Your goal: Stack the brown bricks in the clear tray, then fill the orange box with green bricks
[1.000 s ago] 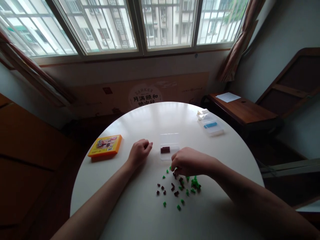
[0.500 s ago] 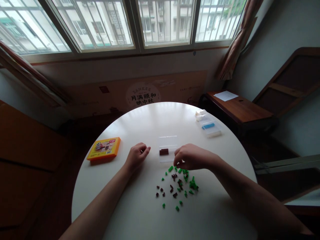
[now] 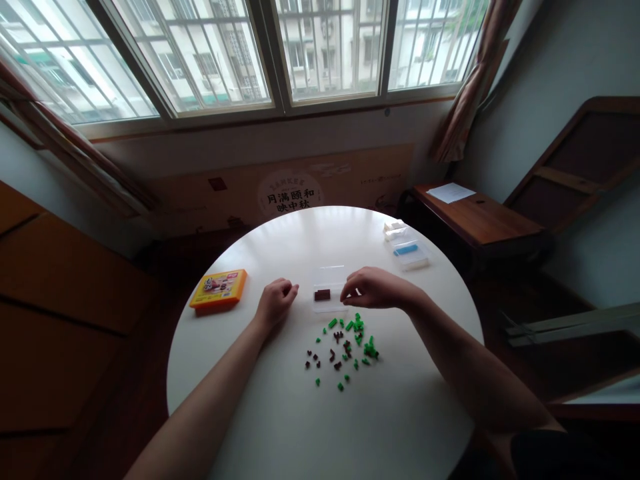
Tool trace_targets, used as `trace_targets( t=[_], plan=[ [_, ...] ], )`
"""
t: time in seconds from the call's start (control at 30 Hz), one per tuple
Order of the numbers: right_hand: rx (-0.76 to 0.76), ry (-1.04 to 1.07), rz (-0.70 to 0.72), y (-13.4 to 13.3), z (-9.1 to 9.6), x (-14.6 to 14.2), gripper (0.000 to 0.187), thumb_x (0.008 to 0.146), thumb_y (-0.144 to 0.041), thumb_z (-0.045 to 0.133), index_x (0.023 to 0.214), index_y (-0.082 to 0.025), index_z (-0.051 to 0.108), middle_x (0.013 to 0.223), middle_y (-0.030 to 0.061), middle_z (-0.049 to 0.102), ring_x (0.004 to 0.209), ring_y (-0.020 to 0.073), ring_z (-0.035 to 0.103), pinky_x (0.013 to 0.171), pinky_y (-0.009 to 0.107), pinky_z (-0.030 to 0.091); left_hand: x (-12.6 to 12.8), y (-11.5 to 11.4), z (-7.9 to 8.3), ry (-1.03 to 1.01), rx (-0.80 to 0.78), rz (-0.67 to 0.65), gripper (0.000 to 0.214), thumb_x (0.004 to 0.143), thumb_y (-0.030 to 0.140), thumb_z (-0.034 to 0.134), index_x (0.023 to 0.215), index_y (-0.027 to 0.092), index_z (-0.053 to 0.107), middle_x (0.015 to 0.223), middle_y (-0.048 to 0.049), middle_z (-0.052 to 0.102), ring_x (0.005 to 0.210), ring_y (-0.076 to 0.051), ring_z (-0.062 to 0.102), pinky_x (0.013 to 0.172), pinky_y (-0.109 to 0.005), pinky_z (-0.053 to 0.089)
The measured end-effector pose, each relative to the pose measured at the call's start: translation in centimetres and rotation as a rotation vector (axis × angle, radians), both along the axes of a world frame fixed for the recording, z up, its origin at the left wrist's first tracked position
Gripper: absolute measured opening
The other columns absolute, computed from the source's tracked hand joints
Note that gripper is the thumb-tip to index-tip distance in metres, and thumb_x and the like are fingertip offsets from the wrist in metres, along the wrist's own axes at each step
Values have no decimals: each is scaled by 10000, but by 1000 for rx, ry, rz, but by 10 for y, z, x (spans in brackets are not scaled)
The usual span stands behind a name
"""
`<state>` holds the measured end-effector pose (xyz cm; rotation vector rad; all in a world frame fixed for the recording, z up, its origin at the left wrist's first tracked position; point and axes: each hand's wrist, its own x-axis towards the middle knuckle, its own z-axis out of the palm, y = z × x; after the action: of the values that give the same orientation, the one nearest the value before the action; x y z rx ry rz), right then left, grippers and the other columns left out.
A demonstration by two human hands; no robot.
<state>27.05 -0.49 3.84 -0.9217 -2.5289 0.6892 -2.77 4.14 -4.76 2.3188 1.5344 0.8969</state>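
Your right hand (image 3: 373, 290) hangs at the right rim of the clear tray (image 3: 329, 275), thumb and forefinger pinched together. Whether a brick sits between them is too small to tell. The brown block (image 3: 323, 294) lies in the tray, just left of those fingertips. Move slowly and low. Your left hand (image 3: 274, 303), loosely curled on the table (image 3: 320, 427) left of the tray, could steady it. Loose bricks (image 3: 350, 343) lie just behind your fingertips.

Left hand (image 3: 274, 303) curled into a loose fist, knuckles up; left forearm (image 3: 210, 400) bare, stretched forward and slightly inward, wrist straight. Right hand (image 3: 373, 289) palm down, fingers bent downward, thumb and forefinger tips drawn together in a pinch; too small to tell whether anything sits between them. Right forearm (image 3: 465, 360) bare, reaching in from the lower right, wrist slightly raised; hands apart.
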Motion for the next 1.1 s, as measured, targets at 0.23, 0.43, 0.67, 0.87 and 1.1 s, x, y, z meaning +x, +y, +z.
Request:
trace_targets(
  t=[0.23,0.43,0.67,0.87,1.1],
  plan=[
    [-128,-29,-97,-14,2,11,189,802,-257,672,958,-230,775,763,5,713,652,127,605,612,235,399,-4,3,0,-38,-2,58,385,858,418,474,540,216,396,563,34,437,553,-127,426,586,-262,352],
    [-123,295,-377,-55,-37,23,217,846,-318,646,986,-197,759,808,40,702,660,130,572,643,255,453,-5,3,0,-75,-8,73,388,846,428,476,529,218,394,543,37,427,549,-130,424,584,-263,348],
    [-132,451,-654,-97,-97,41,268,870,-379,601,956,-173,750,821,74,716,663,161,596,619,290,486,-6,4,-3,-100,-35,71,373,847,432,487,545,217,444,568,23,474,573,-142,445,597,-275,349],
    [-152,511,-740,-99,-106,47,296,873,-414,595,969,-176,742,948,100,737,838,220,666,727,336,529,-10,-10,-4,-141,-74,39,338,841,434,515,587,211,512,665,-4,554,616,-151,507,628,-285,402],
    [-140,527,-753,-107,-105,47,271,867,-409,607,941,-187,743,902,88,728,804,217,648,703,338,514,-16,-36,-2,-191,-123,-28,240,829,406,555,721,206,632,987,-73,676,858,-203,625,791,-325,495]
  ],
)
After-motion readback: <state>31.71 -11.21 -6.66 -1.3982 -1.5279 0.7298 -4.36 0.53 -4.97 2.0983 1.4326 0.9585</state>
